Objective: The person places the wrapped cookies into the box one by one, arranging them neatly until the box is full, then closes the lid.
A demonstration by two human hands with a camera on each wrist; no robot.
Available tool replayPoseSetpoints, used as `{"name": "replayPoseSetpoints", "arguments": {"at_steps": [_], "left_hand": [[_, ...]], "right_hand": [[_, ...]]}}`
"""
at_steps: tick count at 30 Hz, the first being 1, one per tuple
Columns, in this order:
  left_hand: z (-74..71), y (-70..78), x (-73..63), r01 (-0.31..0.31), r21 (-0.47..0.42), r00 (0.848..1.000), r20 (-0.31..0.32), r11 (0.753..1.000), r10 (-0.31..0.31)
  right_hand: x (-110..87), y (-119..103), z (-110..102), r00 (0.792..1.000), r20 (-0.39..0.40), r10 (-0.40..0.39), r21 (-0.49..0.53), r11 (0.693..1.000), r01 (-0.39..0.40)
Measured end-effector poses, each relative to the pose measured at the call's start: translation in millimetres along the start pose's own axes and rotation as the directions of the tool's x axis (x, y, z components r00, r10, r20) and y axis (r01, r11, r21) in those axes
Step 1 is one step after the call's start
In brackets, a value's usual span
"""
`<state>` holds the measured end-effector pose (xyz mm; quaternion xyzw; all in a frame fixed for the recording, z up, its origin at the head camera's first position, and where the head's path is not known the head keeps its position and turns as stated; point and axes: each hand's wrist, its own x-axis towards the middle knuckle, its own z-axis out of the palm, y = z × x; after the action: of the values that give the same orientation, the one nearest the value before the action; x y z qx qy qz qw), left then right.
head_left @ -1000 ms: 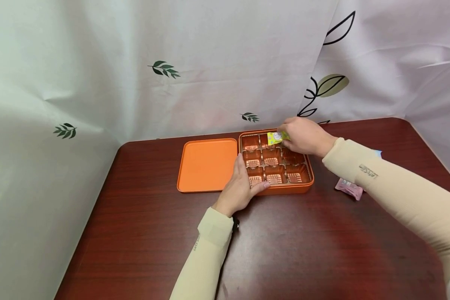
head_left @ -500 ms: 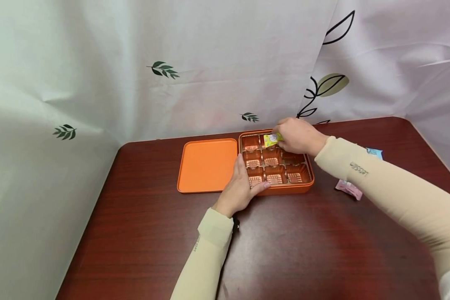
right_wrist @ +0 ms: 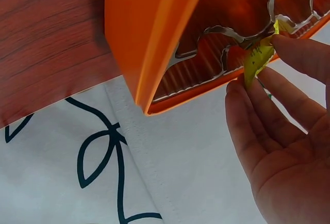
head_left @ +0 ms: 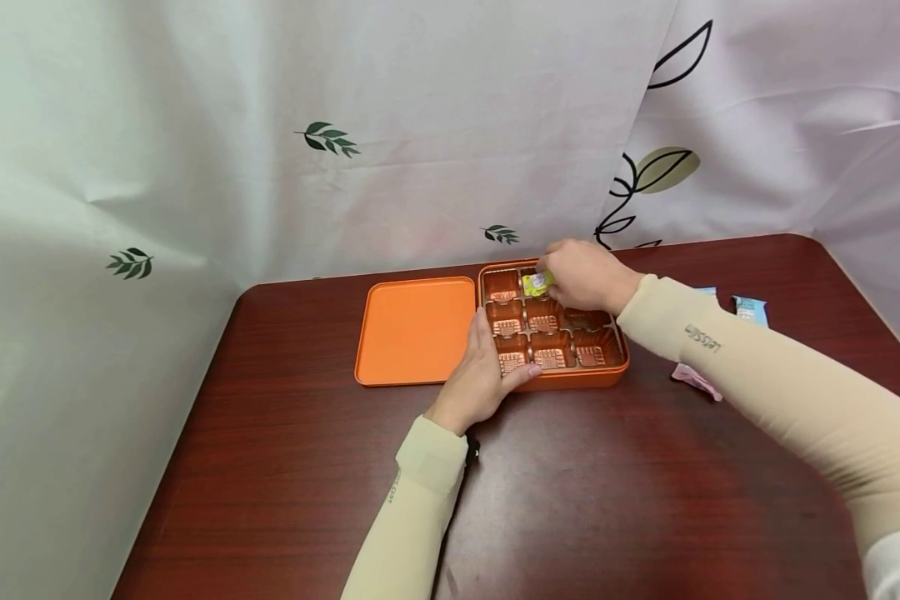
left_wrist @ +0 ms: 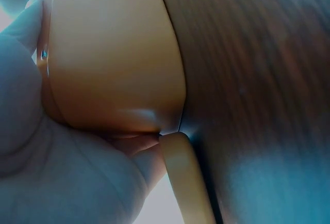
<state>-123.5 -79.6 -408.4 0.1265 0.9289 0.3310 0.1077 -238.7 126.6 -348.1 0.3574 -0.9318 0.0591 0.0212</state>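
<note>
In the head view, the left hand (head_left: pixel 474 379) lies on the near left corner of the box (head_left: pixel 585 379). Its fingers are straight along the left side, and its thumb reaches over the front rim; I think this placing is for keeping the box steady. The right hand (head_left: pixel 585 275) holds a yellow packet (head_left: pixel 536 284) by pinching, over the back middle compartment of the tray (head_left: pixel 526 335). The lid (head_left: pixel 416 333) lies flat just beside the box, on its left. To the right, a pink packet (head_left: pixel 696 381) and a blue packet (head_left: pixel 751 310) lie on the table (head_left: pixel 307 467), partly behind the sleeve (head_left: pixel 690 325). Behind the box the cloth (head_left: pixel 420 125) stands near, so the room for the right hand is mostly above and to the right; the wide part of the table is in front.

In the left wrist view, which is dim, the fingers seem to pass between the box wall and the edge of the lid, so the gap there is narrow.

In the right wrist view, thumb and fingertips grip the yellow packet near the far rim, probably so lightly because it is small. The tray's raised dividers make close edges around it.
</note>
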Motion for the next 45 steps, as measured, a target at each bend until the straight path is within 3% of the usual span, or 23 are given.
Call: {"name": "replayPoseSetpoints", "arguments": {"at_steps": [23,30,38,45], "left_hand": [[1.0,-0.2,0.8,-0.013,-0.011,1.000,-0.014,1.000,0.013],[0.5,-0.5,0.5,-0.007,-0.012,1.000,-0.008,1.000,0.007],[0.5,-0.8,0.4,-0.011,-0.007,1.000,-0.008,1.000,0.011],[0.0,0.3,0.2,-0.007,-0.008,1.000,-0.005,1.000,0.007]], "right_hand": [[10.1,-8,8,0.999,0.039,-0.017,-0.027,0.999,0.018],[12.9,-11,8,0.996,0.085,0.023,-0.026,0.999,-0.020],[14.3,-14,9,0.997,0.070,0.019,-0.003,1.000,-0.018],[14.8,-13,10,0.994,0.070,0.084,0.004,0.996,-0.084]]}}
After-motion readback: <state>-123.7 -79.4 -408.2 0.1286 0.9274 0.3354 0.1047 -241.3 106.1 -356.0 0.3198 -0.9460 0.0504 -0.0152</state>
